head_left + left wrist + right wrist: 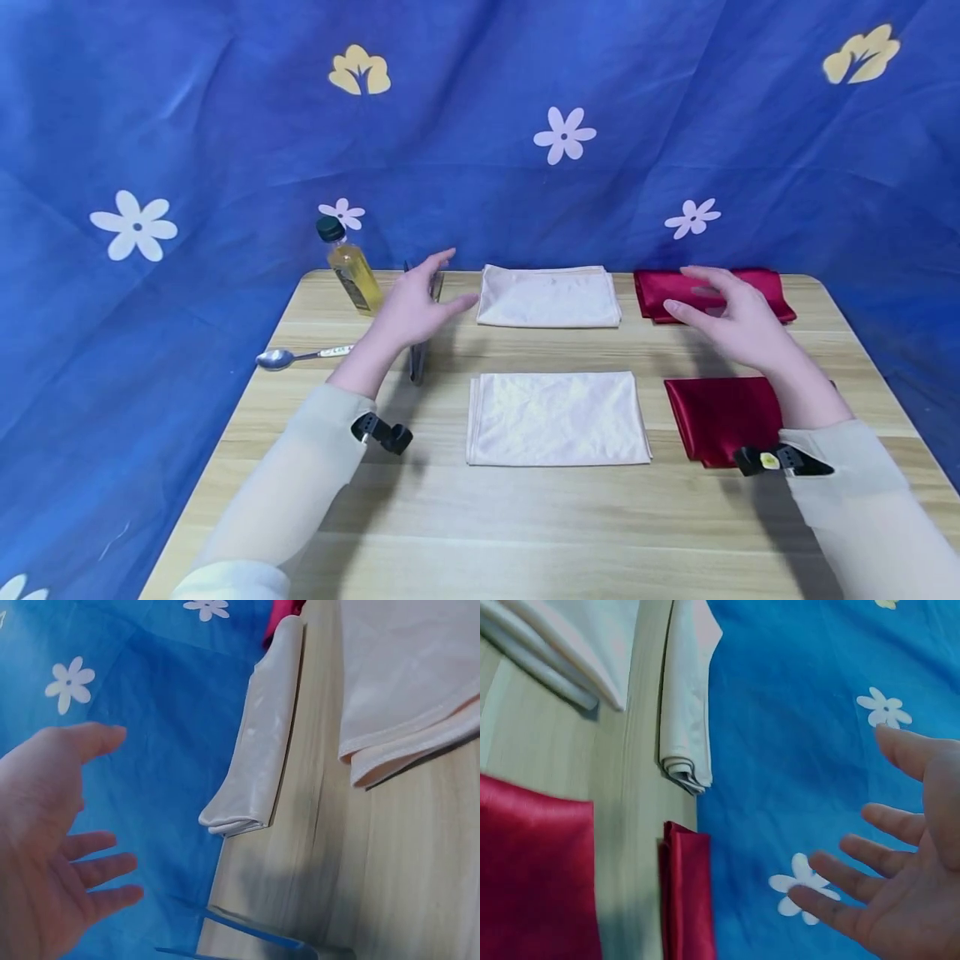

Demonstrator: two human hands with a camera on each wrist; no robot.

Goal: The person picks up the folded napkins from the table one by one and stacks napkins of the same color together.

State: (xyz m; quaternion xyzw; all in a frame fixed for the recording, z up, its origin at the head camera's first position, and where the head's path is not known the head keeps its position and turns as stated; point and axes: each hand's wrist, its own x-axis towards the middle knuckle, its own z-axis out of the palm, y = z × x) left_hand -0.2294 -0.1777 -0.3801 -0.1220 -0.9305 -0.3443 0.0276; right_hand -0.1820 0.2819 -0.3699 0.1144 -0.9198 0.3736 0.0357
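Note:
My left hand (411, 310) hovers over the left part of the table, fingers spread and holding nothing. Beneath it, partly hidden, lies a thin metal thing with two arms (417, 362), which looks like tongs. The right hand (738, 321) is raised near the folded far red cloth (763, 293), its fingers apart and its palm bare. Closer to me, a second folded red cloth (716, 421) lies partly under the right forearm. Between the hands are two folded white cloths, a far white cloth (551, 300) and a near white cloth (558, 421).
At the back left stands a bottle of yellow liquid (354, 275) with a dark green cap. A spoon (276, 359) lies by the left edge of the wooden table (480, 533), its handle end behind my left arm. A blue flowered curtain (465, 167) hangs behind.

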